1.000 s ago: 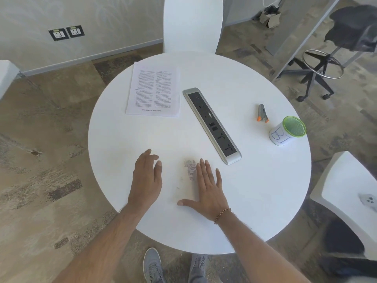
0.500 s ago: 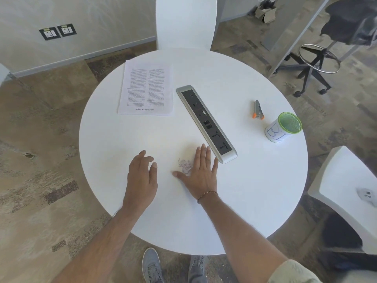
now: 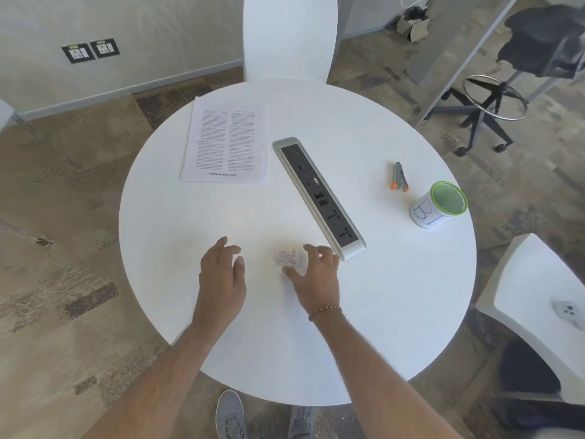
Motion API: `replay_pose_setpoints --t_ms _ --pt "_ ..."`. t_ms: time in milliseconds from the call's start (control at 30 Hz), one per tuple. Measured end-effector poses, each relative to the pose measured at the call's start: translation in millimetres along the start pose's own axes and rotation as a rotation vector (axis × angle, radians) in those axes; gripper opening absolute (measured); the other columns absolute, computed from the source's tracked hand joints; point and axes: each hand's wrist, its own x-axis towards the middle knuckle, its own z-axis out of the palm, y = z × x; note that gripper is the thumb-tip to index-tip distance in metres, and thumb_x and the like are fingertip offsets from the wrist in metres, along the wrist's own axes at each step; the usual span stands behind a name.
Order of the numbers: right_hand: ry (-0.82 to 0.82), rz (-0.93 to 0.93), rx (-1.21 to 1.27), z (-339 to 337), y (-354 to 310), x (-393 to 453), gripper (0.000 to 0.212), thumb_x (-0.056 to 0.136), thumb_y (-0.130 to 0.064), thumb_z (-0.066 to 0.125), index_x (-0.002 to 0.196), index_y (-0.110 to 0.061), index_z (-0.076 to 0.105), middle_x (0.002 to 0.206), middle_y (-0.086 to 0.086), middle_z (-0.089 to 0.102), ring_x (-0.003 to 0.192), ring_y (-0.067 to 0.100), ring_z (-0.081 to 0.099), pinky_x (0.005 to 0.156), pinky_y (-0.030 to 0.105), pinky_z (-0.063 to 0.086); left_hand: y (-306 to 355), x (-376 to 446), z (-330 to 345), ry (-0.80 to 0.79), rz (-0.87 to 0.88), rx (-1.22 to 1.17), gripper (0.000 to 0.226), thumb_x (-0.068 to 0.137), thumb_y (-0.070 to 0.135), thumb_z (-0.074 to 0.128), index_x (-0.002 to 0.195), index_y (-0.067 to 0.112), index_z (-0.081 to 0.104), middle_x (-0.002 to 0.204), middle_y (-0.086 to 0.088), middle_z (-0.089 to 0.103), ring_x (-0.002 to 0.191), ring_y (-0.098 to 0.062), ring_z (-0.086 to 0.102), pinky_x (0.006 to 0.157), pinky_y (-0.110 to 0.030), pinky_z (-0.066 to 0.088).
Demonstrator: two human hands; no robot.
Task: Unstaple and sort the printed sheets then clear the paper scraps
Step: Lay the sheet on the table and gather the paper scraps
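Note:
A small heap of crumpled paper scraps point(image 3: 288, 257) lies on the round white table point(image 3: 395, 280), near its front. My right hand point(image 3: 316, 280) cups the heap, with thumb and curled fingers closing on either side of it. My left hand point(image 3: 221, 274) rests on the table a little left of the scraps, fingers relaxed and holding nothing. The printed sheets point(image 3: 226, 144) lie in a neat stack at the back left. A grey and orange staple remover point(image 3: 399, 177) lies at the right.
A silver power strip point(image 3: 318, 194) runs diagonally across the table, its near end just right of my right hand. A green-rimmed white cup point(image 3: 438, 205) stands at the right edge. White chairs stand behind point(image 3: 288, 36) and at the right point(image 3: 538, 296).
My right hand slid forward with flat fingers, pushing the scraps together, and now its fingers curl around the heap. My left hand has barely moved.

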Motion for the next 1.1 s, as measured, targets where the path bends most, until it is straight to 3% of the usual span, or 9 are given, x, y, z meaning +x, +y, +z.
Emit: replay_pose_setpoints --t_ms 133,433,600,733,900,1100 --pt "-0.125 0.082 0.085 11 -9 -3 0.081 0.073 -0.034 0.082 0.144 -0.03 0.044 0.134 0.003 0.033 0.122 0.023 0.034 0.091 0.034 0.049 2 0 -1 -0.005 0.0 0.014 0.024 0.102 0.016 0.046 0.124 0.014 0.057 0.153 -0.005 0.04 0.14 -0.023 0.03 0.107 -0.051 0.039" --pt "-0.184 0.032 0.138 19 -35 21 0.052 0.083 -0.012 0.069 0.132 -0.025 0.059 0.128 0.005 0.036 0.118 0.024 0.04 0.098 0.032 0.047 2 -1 -7 0.003 -0.012 0.058 0.024 0.102 0.017 0.048 0.124 0.014 0.057 0.153 -0.006 0.039 0.137 -0.028 0.032 0.104 -0.05 0.039" --pt "-0.198 -0.008 0.132 20 -38 23 0.041 0.081 -0.014 0.07 0.12 -0.024 0.066 0.123 0.003 0.039 0.11 0.022 0.039 0.084 0.023 0.039 2 -2 -9 0.008 -0.015 0.066 0.024 0.102 0.017 0.047 0.124 0.014 0.057 0.152 -0.006 0.04 0.135 -0.028 0.034 0.103 -0.052 0.041" --pt "-0.184 -0.085 0.035 24 -39 27 0.016 0.083 -0.008 0.062 0.094 -0.017 0.069 0.116 0.003 0.043 0.101 0.024 0.04 0.078 0.025 0.041 2 -1 -10 0.007 -0.015 0.072 0.024 0.102 0.018 0.047 0.124 0.015 0.056 0.153 -0.004 0.039 0.136 -0.027 0.033 0.104 -0.051 0.04" --pt "-0.141 -0.185 -0.029 28 -39 29 0.024 0.085 0.007 0.051 0.089 -0.009 0.07 0.103 0.006 0.053 0.094 0.026 0.044 0.072 0.034 0.049 0 -2 -11 0.014 -0.016 0.081 0.024 0.101 0.017 0.048 0.123 0.014 0.057 0.152 -0.006 0.04 0.135 -0.029 0.034 0.103 -0.051 0.04" --pt "-0.175 -0.242 -0.156 27 -42 34 0.026 0.081 0.014 0.047 0.088 -0.002 0.066 0.093 0.008 0.056 0.083 0.025 0.04 0.064 0.034 0.043 2 -5 -11 0.015 -0.012 0.09 0.024 0.101 0.017 0.048 0.124 0.013 0.057 0.152 -0.007 0.04 0.135 -0.028 0.034 0.102 -0.048 0.039"
